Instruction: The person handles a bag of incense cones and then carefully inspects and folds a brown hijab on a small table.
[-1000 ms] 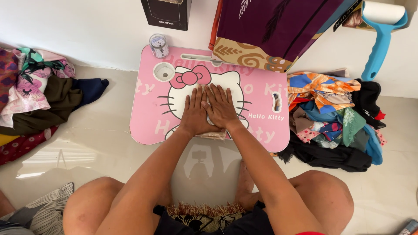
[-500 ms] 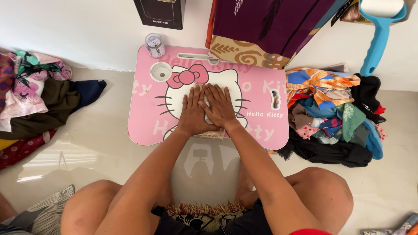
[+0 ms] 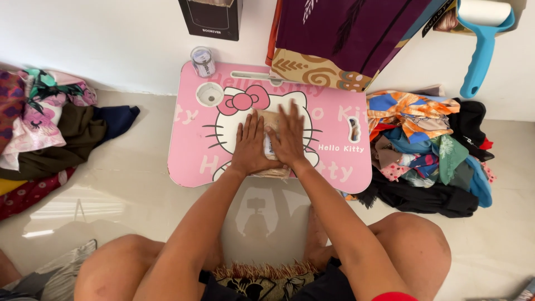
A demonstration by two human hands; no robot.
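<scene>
My left hand (image 3: 251,147) and my right hand (image 3: 289,139) lie flat, side by side, on a small folded beige cloth (image 3: 269,120) in the middle of a pink lap table (image 3: 192,156) with a white cartoon cat printed on it. Both palms press down on the cloth, fingers pointing away from me. My right hand reaches a little farther forward than the left. Only the cloth's far edge and a strip near my wrists show.
A small clear jar (image 3: 203,61) stands at the table's far left corner beside a round cup hole (image 3: 209,93). Heaps of clothes lie left (image 3: 50,128) and right (image 3: 429,150). A purple patterned fabric stack (image 3: 340,39), black box (image 3: 214,17) and blue lint roller (image 3: 479,44) line the wall.
My right hand has slid forward over the cloth, and the cloth's far edge now shows beyond my left fingers. The view shifted slightly.
</scene>
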